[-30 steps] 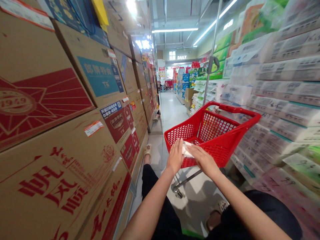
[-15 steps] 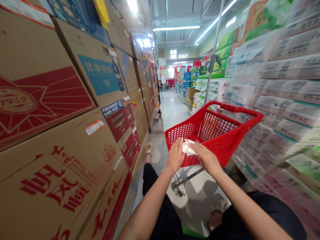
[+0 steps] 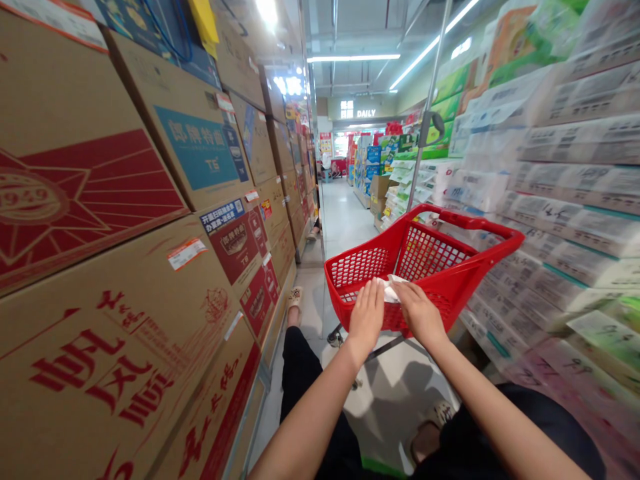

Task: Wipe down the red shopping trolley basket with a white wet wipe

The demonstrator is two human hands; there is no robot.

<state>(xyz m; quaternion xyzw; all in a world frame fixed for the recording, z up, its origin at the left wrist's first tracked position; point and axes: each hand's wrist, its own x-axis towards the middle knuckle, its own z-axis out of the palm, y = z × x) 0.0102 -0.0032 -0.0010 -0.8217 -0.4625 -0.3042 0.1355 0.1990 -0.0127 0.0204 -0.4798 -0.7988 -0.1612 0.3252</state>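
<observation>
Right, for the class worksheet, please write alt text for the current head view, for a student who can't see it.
A person's left hand and right hand are at the near side of a red shopping cart, a crumpled white tissue or cloth between them. Stacked cardboard boxes line the aisle's left; plastic-wrapped packs are piled on the right.

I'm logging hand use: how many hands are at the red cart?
2: the left hand at the near side of the red cart, the right hand beside it, a white tissue-like piece between them.
</observation>
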